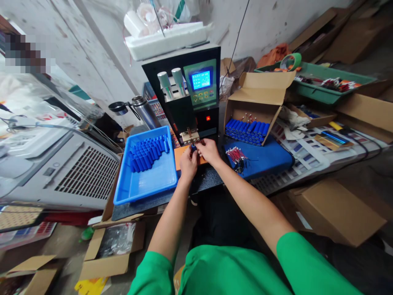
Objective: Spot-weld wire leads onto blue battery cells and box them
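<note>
My left hand (188, 163) is closed around a blue battery cell (193, 147), held upright under the electrode tips (189, 133) of a black spot welder (211, 123). My right hand (208, 150) pinches at the top of the same cell. Whatever sits between its fingertips is too small to make out. Left of my hands is a blue plastic tray (123, 190) with many blue battery cells (147, 153) standing in it. To the right, a bundle of red and black wire leads (236, 157) lies on a blue surface (270, 160).
A cardboard box (258, 96) at the right holds stacked blue cells with wires. A steel thermos (145, 111) stands behind the tray. White foam (167, 39) rests on the welder, whose screen (201, 80) is lit. Farther right is a green bin (331, 92).
</note>
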`<state>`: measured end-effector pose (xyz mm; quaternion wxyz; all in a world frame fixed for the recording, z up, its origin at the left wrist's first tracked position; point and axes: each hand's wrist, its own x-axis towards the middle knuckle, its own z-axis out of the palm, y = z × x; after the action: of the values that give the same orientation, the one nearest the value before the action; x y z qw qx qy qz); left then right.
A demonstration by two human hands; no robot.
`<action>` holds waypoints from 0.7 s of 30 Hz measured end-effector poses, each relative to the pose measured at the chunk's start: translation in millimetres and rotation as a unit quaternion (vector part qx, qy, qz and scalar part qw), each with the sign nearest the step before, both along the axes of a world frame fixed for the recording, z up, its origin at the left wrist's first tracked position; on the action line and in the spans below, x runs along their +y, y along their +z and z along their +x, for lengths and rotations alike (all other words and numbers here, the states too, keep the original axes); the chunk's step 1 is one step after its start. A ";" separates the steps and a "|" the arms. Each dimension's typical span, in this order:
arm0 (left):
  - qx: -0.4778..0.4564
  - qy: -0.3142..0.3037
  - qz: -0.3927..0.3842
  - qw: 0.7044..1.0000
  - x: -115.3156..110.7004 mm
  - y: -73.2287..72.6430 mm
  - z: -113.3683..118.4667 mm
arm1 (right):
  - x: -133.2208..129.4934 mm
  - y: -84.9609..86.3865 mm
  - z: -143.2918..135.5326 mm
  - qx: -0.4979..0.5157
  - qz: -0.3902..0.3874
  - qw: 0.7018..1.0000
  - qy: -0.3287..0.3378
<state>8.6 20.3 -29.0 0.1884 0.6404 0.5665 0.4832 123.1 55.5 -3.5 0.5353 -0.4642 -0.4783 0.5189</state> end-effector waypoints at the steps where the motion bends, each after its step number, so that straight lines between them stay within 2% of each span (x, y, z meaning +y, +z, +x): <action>1: 0.003 0.002 -0.001 1.000 -0.3 0.3 0.2 | 0.1 0.0 -0.3 -0.002 0.001 1.000 -0.001; 21: 0.011 0.011 0.003 1.000 -1.1 -1.0 0.4 | -2.2 2.2 -1.5 0.005 0.004 1.000 0.002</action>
<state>9.0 19.2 -30.0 0.1755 0.6398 0.5741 0.4798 121.7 53.3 -1.3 0.5385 -0.4580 -0.4787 0.5206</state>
